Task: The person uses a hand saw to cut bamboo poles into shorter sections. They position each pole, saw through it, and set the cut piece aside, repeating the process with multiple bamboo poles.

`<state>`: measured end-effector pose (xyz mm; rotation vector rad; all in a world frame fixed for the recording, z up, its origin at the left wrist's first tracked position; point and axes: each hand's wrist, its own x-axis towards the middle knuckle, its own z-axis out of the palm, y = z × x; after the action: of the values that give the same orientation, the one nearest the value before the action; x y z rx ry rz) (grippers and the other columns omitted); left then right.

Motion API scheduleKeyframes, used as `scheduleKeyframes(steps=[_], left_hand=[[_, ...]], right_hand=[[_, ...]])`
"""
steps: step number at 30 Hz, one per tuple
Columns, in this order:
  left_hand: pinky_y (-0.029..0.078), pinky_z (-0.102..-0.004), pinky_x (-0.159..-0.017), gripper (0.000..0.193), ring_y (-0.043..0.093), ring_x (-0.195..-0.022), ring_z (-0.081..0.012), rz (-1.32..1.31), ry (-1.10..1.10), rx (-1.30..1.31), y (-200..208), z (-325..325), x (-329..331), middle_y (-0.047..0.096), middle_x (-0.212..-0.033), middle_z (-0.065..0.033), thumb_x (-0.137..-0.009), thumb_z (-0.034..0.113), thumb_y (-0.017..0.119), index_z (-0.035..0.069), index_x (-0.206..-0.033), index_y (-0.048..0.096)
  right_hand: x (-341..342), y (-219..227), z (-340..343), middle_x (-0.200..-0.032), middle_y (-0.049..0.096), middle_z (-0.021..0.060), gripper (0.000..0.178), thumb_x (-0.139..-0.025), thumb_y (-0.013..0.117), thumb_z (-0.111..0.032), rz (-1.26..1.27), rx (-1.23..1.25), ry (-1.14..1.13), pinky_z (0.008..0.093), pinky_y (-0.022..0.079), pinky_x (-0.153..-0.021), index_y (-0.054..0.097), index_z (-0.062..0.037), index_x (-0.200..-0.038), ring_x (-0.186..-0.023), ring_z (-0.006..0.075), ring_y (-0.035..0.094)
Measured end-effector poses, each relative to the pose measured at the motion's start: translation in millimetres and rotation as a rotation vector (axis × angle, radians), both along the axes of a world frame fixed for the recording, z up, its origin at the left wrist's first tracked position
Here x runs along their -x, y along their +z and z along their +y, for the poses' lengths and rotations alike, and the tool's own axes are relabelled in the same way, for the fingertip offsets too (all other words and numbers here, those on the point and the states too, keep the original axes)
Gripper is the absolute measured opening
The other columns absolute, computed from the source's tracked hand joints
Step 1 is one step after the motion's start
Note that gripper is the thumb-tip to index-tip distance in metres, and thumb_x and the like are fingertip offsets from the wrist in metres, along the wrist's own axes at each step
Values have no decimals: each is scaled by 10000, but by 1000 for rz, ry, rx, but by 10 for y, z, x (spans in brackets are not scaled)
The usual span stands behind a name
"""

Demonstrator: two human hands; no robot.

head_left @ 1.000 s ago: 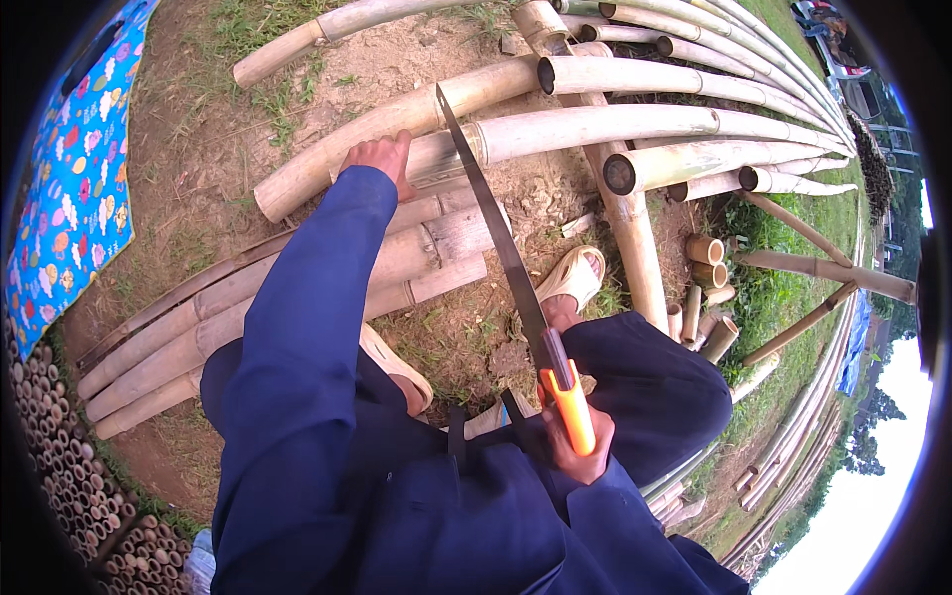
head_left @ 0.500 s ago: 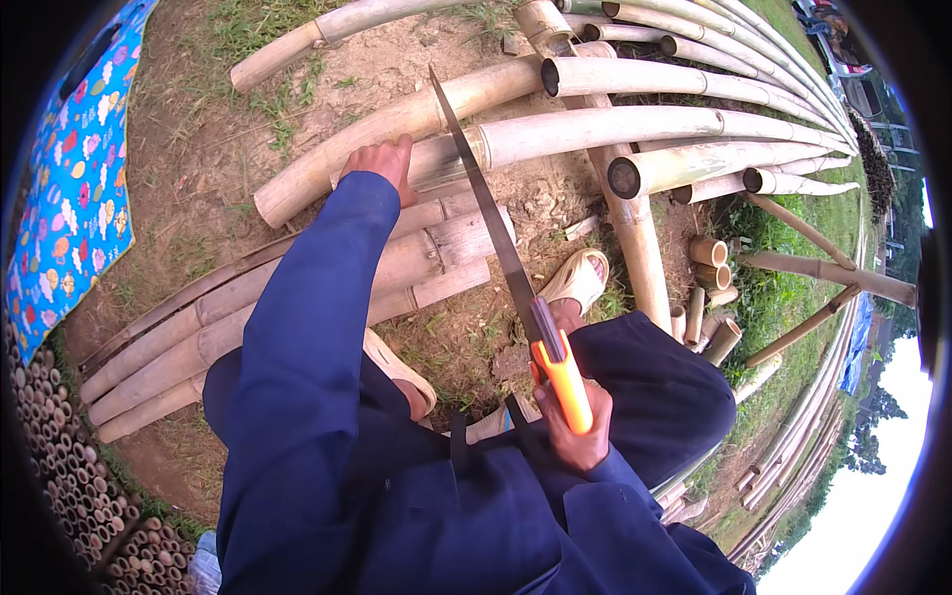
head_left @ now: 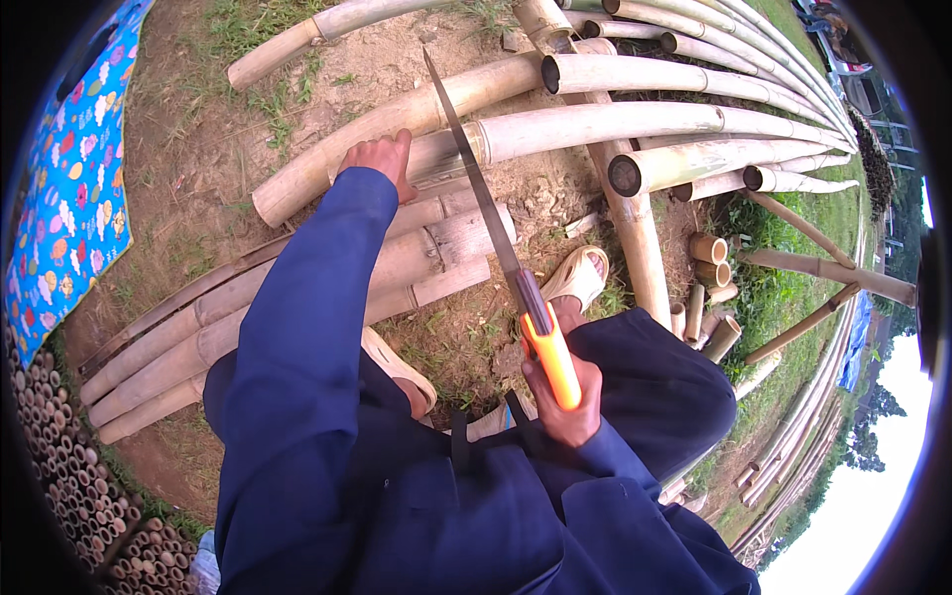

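My right hand (head_left: 570, 402) is closed round the orange handle of a handsaw (head_left: 493, 218), whose long blade points away from me. The blade crosses a pale bamboo pole (head_left: 605, 126) near a joint, close to its left end. My left hand (head_left: 378, 162) is wrapped over that end, left of the blade, its palm side hidden. Just beyond lies another thick bamboo pole (head_left: 317, 180). Whether the teeth have cut into the pole cannot be made out.
Several bamboo lengths (head_left: 218, 342) lie side by side at left. A crosswise bamboo support (head_left: 635, 238) carries long poles reaching right. Short cut pieces (head_left: 707, 248) stand beyond my sandalled foot. Stacked bamboo tubes (head_left: 69, 466) and a blue patterned sheet (head_left: 74, 188) are far left.
My right hand has pushed the saw forward and slightly left, so its tip reaches farther past the pole. My left hand keeps almost the same place on the pole.
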<state>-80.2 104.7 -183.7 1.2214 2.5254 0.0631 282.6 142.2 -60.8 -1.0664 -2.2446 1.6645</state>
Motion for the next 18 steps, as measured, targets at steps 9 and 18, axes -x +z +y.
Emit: scheduleKeyframes(steps=[9,18], left_hand=[[580,-486,-913,633,717,-1035,-404,-11,-3,17,30,-72,-46,727,-1094,-237,-714,306,870,29,-1192,561],[563,-504,-926,653,698,-1056,-418,-48,-34,43,87,99,12,716,-1114,-211,-715,325,880,55,-1213,556]], right_hand=[[-524,169,-166,-779,693,79,203,-948,707,-47,-29,-33,71,292,530,-663,708,28,-1136,-705,111,646],[812,-394,377,-642,557,-12,186,-966,727,-122,136,55,-7,301,402,-529,652,24,-879,-581,76,468]])
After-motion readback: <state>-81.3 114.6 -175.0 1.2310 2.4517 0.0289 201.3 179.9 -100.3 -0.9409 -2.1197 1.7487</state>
